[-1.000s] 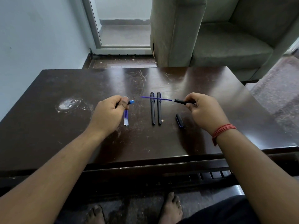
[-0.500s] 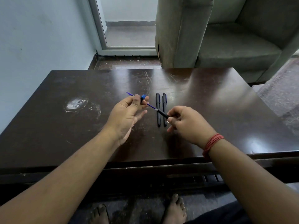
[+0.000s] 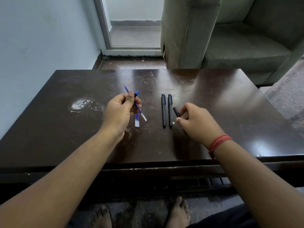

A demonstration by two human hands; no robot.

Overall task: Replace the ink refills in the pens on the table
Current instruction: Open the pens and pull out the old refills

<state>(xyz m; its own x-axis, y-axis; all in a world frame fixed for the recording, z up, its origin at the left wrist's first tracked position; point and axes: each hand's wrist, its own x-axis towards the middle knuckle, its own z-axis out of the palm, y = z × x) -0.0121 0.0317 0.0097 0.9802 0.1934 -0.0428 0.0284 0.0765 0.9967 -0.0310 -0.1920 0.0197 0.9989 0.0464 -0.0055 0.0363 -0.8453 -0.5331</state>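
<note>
My left hand [image 3: 120,111] pinches a thin blue ink refill [image 3: 139,111] that slants from upper left to lower right, and it also holds a small blue pen end piece [image 3: 136,93]. Under that hand, spare blue refills [image 3: 137,120] lie on the dark table [image 3: 230,99]. Two capped black pens [image 3: 166,111] lie side by side at the middle. My right hand [image 3: 195,122] grips a short black pen barrel [image 3: 176,112] just right of the pens, above the table; the barrel's lower part is hidden by the fingers.
A whitish worn patch [image 3: 81,104] marks the table at the left. A grey armchair [image 3: 230,38] stands behind the table at the right, with a glass door [image 3: 134,27] behind at the middle. My bare feet [image 3: 178,211] show below the near table edge.
The refill has come out of the black barrel and stays with my left hand, which moved left. My right hand drew the barrel away to the right of the two pens.
</note>
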